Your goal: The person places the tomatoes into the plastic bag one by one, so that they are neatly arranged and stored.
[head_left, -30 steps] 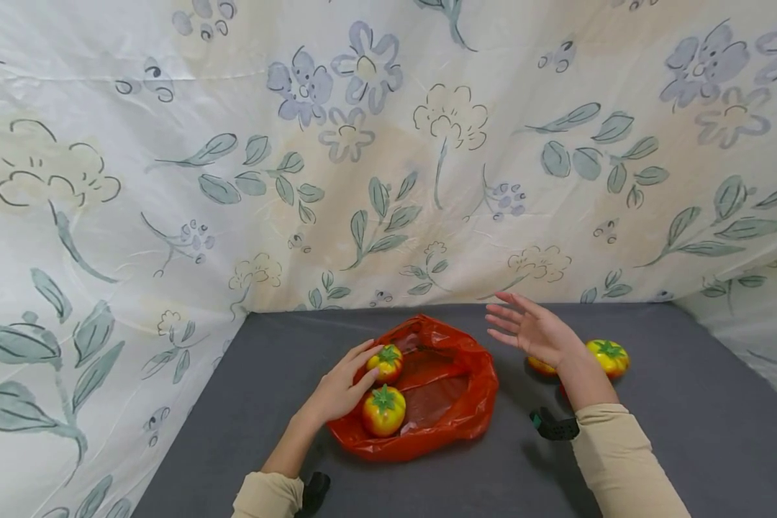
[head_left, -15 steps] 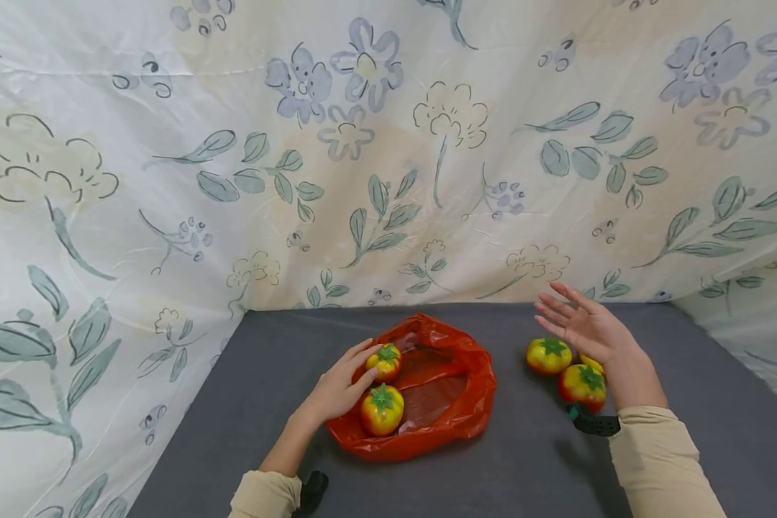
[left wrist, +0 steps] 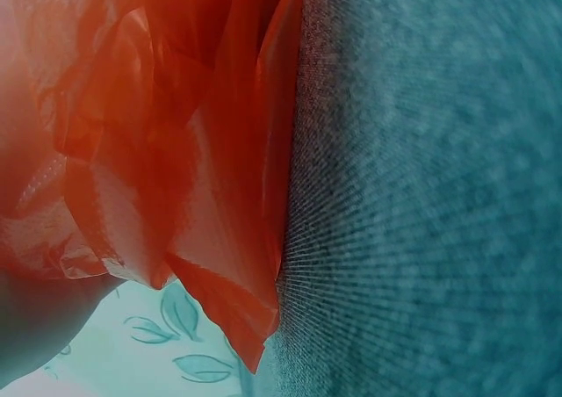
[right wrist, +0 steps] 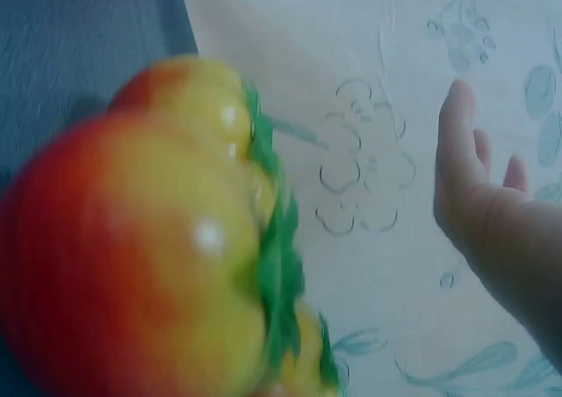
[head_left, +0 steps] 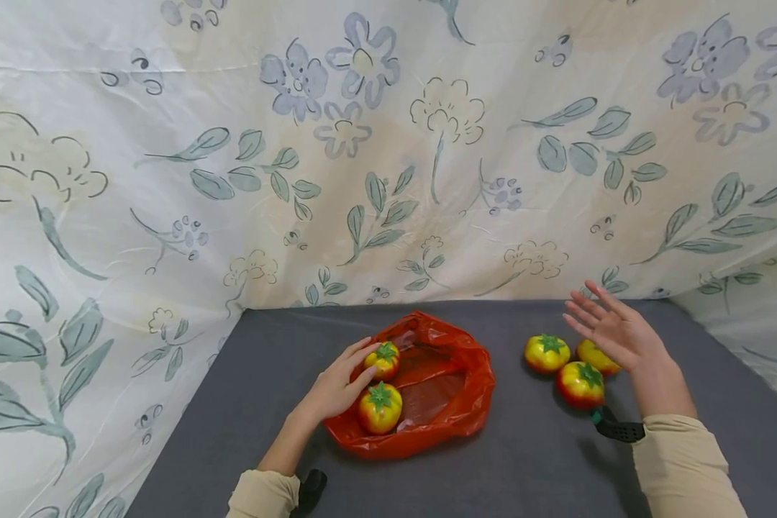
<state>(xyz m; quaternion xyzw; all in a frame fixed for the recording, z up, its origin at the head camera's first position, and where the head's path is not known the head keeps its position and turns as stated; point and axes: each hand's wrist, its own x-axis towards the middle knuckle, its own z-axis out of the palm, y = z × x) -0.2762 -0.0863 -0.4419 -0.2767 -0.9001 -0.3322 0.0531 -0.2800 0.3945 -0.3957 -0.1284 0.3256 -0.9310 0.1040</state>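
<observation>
My left hand (head_left: 338,383) rests over the left rim of a crumpled red plastic bag (head_left: 475,403), fingers and thumb extended beside a yellow-red, glossy tomato (head_left: 385,365) with a green star-shaped top. A second such tomato (head_left: 380,411) lies in the bag nearer the front. In the left wrist view the bag's wall (left wrist: 211,151) hides most of the fingers. My right hand (head_left: 624,334) is raised with spread fingers, holding nothing, above and right of three more tomatoes: a left one (head_left: 544,357), a front one (head_left: 579,388) and a partly covered one (head_left: 594,356).
A dark grey cloth (head_left: 492,475) covers the table. Behind it hangs a white curtain (head_left: 388,165) with flowers and leaves, which continues along the left and right sides. Bare cloth separates the bag from the three tomatoes on the right.
My right hand has moved right, from near the bag to beyond the three tomatoes, uncovering them. The left hand, the bag and the tomatoes in it have kept their places.
</observation>
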